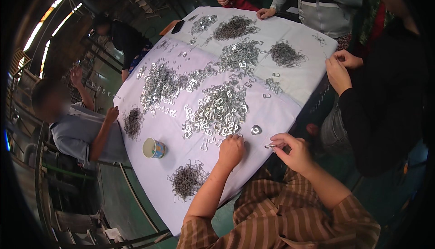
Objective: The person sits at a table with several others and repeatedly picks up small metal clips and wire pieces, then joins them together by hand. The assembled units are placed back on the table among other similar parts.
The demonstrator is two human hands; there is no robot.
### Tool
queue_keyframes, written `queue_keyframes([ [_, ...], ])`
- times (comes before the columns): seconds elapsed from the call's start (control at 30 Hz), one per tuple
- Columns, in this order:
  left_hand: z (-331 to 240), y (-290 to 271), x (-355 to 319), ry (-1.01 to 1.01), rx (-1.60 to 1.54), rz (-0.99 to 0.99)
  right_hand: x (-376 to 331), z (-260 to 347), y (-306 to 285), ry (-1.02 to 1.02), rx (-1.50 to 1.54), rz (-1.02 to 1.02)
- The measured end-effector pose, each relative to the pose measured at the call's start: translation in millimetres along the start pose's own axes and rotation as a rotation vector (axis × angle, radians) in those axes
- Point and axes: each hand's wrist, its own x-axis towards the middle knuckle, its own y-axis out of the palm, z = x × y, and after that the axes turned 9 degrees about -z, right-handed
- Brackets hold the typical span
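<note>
Metal clip (270, 146) sits in right hand (294, 151) grip.

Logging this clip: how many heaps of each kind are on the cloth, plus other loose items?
Dark wire heaps: 5
Shiny clip heaps: 4, edges blurred together
Cup: 1
Metal disc: 1
Dark phone-like slab: 1
Total: 12

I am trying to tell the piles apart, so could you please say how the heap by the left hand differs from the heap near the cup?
The heap of flat clips by the left hand is bright silver and made of broad bent pieces; the wire heap below the cup is darker grey, thin and tangled. The clip heap is larger and spread out; the wire heap is small and compact. Both lie on the white cloth.
</note>
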Motion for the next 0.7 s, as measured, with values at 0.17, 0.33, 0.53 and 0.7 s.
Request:
queue_keyframes([
  [0.17,-21,-25,0,-0.62,-0.862,-0.023,-4,2,-2,0.006,-0.022,0.001],
  [0.33,-57,-50,-1,-0.354,-1.273,-0.218,-2,16,-2,0.016,-0.05,0.032],
  [0.53,-75,-54,1,-0.379,-1.211,-0.244,-4,19,6,-0.004,-0.023,0.026],
  [0.7,-76,-51,-2,-0.352,-1.137,-0.266,-6,12,12,-0.045,0.006,0.007],
])
